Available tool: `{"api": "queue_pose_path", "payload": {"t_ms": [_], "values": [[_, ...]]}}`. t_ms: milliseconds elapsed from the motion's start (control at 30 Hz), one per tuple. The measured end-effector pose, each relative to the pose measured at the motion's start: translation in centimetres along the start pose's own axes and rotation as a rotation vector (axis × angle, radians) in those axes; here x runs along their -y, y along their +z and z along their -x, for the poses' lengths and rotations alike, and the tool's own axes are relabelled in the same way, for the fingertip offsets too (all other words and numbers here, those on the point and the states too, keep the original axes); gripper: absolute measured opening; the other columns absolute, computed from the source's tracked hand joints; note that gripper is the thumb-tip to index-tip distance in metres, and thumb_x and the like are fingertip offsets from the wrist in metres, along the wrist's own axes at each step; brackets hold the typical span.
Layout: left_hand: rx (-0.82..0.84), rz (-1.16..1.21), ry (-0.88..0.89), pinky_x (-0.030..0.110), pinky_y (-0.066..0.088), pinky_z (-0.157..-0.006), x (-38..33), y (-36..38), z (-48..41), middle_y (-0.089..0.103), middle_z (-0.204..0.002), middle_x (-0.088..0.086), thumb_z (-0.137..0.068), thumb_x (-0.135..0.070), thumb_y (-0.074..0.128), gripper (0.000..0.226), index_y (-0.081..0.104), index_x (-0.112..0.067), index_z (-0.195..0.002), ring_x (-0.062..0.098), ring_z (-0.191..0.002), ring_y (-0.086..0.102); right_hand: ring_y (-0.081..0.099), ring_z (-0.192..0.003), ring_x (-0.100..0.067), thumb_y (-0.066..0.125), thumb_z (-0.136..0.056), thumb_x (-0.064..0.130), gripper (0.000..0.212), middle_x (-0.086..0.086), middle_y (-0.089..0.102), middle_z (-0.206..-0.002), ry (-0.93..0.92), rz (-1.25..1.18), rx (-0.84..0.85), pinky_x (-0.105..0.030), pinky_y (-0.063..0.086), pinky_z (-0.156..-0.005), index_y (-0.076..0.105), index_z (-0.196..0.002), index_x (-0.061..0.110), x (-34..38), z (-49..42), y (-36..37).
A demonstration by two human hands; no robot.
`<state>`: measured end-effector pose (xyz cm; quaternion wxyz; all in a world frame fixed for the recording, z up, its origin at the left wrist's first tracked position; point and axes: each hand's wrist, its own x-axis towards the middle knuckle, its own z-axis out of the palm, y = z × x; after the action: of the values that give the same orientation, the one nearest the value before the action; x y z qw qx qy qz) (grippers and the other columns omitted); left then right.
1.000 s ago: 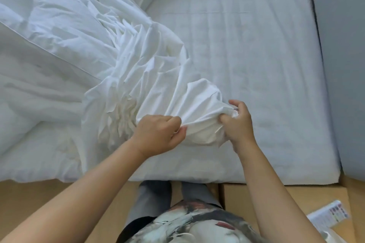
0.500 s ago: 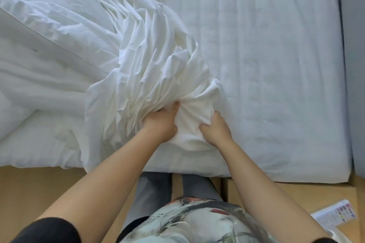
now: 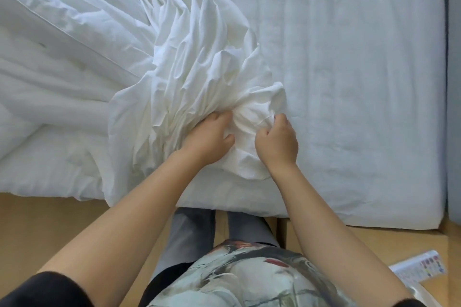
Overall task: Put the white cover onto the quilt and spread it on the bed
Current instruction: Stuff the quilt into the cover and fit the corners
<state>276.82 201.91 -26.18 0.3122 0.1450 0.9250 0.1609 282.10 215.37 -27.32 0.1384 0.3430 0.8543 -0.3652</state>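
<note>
Two hands gripped the bunched white cover [image 3: 194,62] near the front edge of the bed [image 3: 361,82]. The left hand [image 3: 208,138] dug its fingers [image 3: 219,117] into the folds, and the right hand [image 3: 278,143] was fisted around the gathered end. The quilt [image 3: 62,45] lay to the left. Both hands had moved slightly farther onto the bed than half a second earlier.

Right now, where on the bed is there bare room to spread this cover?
Free: the bare mattress right of the right hand, from the bunched cover across to the grey panel and down to the near edge. Crowded: the left side, piled with quilt and cover, where the left hand grips it.
</note>
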Motion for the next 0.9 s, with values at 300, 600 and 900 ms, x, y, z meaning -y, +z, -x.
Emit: {"api": "queue_pose_path", "payload": {"t_ms": [300, 600, 900], "values": [[-0.801, 0.679, -0.492, 0.031, 0.047, -0.084, 7.1, -9.5, 2.6, 0.055, -0.113, 0.005, -0.087, -0.029, 0.061, 0.031, 0.050, -0.014, -0.111, 0.015, -0.090, 0.054, 0.039, -0.122, -0.023, 0.057, -0.087, 0.048, 0.061, -0.006, 0.041, -0.131, -0.156, -0.255, 0.139, -0.033, 0.034, -0.101, 0.042, -0.129, 0.007, 10.5, 0.4, 1.3], [-0.481, 1.272, -0.551, 0.035, 0.056, -0.074, 13.1, -15.4, -5.1, 0.067, -0.106, 0.007, -0.083, -0.037, 0.068, 0.045, 0.057, -0.008, -0.117, 0.024, -0.095, 0.066, 0.030, -0.131, -0.036, 0.064, -0.073, 0.061, 0.113, -0.014, 0.025, -0.145, 0.009, 0.280, 0.197, -0.048, 0.033, -0.102, -0.007, -0.149, 0.017, 21.2, -4.7, 6.9], [-0.450, 0.546, -0.095, 0.037, 0.046, -0.081, 7.0, -24.1, -14.2, 0.063, -0.106, 0.027, -0.087, -0.014, 0.046, 0.030, 0.061, 0.007, -0.103, 0.038, -0.101, 0.059, 0.050, -0.114, -0.016, 0.053, -0.082, 0.001, 0.045, 0.001, 0.053, -0.118, 0.062, -0.617, -0.226, -0.017, 0.036, -0.088, 0.047, -0.126, 0.013, 22.6, -5.9, 3.6]]}}
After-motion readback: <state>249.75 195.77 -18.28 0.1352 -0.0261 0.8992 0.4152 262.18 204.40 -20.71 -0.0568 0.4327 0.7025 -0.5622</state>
